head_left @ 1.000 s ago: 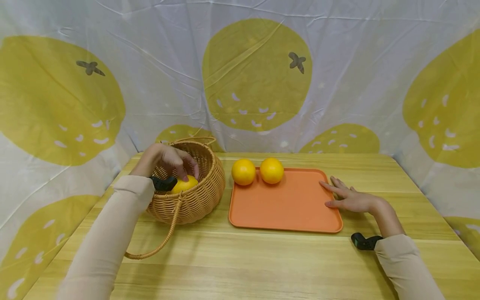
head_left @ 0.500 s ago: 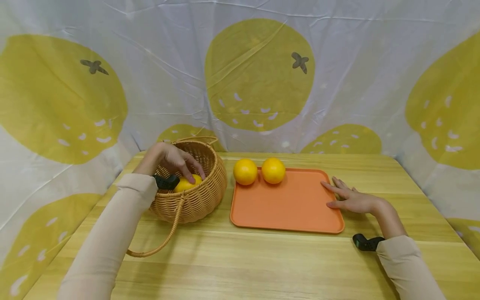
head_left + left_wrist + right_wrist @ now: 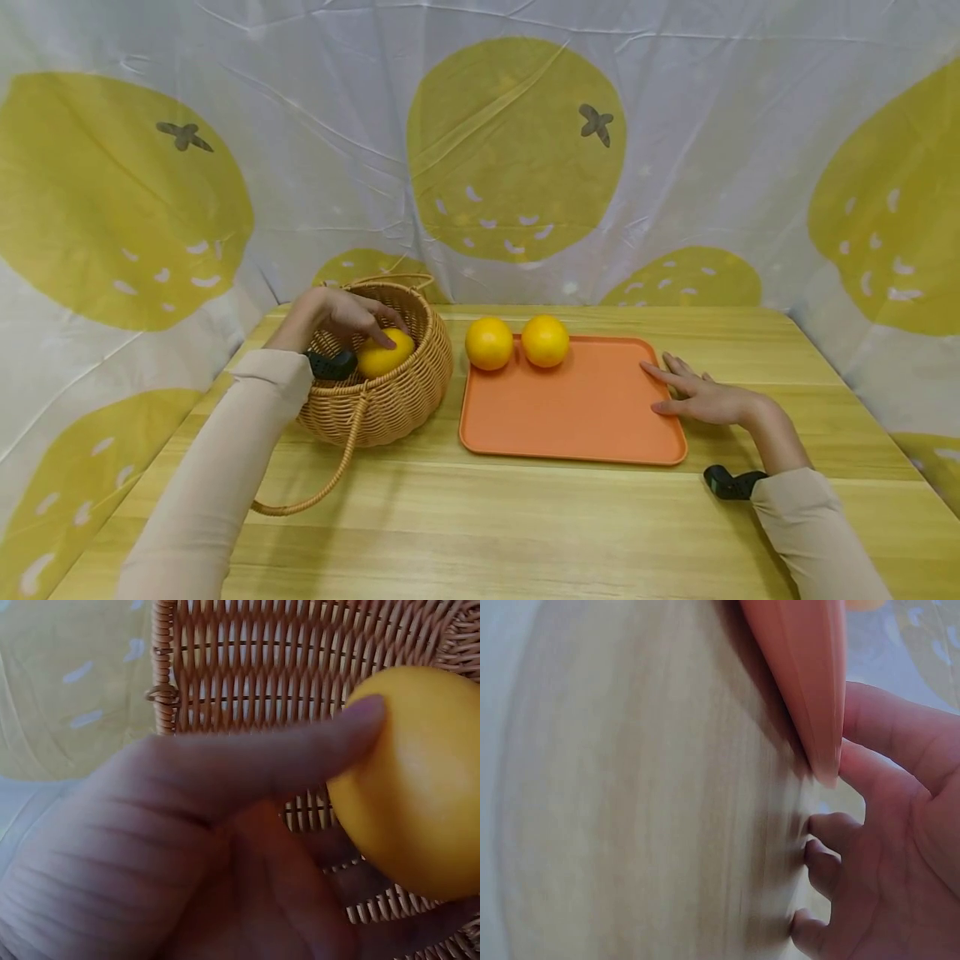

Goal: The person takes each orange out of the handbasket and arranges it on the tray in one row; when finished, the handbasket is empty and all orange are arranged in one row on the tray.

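Inside the wicker basket, at the left of the table, my left hand grips an orange. The left wrist view shows the thumb pressed on the near side of that orange, with the other fingers partly hidden beneath it. My right hand rests at the right edge of the orange tray, thumb and forefinger over the rim, fingers spread. In the right wrist view, some fingertips of this hand touch the table beside the tray's edge.
Two more oranges, a left one and a right one, sit side by side at the tray's far left corner. One basket handle hangs down onto the wooden table. A fruit-printed cloth stands behind.
The orange in the basket has come up with my left hand and shows more above the rim. My right hand and the tray stay in place.
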`<action>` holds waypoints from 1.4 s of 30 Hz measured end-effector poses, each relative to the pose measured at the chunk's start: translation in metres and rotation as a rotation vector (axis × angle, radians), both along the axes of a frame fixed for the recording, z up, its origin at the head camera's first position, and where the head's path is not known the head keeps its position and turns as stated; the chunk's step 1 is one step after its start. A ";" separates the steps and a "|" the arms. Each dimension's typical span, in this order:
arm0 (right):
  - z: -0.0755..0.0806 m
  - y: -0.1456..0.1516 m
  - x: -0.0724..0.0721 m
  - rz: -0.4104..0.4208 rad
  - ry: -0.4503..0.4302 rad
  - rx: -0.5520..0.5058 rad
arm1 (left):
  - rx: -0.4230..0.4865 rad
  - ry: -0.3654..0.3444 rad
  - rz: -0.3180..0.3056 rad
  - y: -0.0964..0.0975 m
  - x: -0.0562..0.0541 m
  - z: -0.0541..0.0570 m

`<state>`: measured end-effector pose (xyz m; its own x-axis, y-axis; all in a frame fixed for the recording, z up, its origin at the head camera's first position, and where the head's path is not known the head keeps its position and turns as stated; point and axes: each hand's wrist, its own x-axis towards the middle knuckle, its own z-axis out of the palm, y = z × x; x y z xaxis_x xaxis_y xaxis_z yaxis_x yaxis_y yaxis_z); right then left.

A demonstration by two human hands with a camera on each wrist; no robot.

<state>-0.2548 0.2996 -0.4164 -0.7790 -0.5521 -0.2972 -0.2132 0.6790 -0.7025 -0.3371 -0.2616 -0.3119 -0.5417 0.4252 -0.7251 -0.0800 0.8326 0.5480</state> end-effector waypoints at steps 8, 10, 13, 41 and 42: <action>-0.006 0.002 -0.002 -0.005 -0.002 0.012 | -0.035 0.056 -0.039 0.000 -0.002 -0.007; -0.008 0.003 -0.003 0.000 0.008 0.014 | -0.040 0.074 -0.060 -0.001 -0.003 -0.007; -0.005 0.002 -0.001 0.003 0.011 0.015 | -0.043 0.085 -0.055 -0.002 -0.003 -0.006; 0.001 -0.003 0.002 -0.011 -0.017 0.019 | 0.708 0.303 0.019 0.022 0.048 0.063; 0.001 -0.003 0.002 -0.013 -0.020 0.019 | 0.743 0.307 0.039 0.029 0.050 0.065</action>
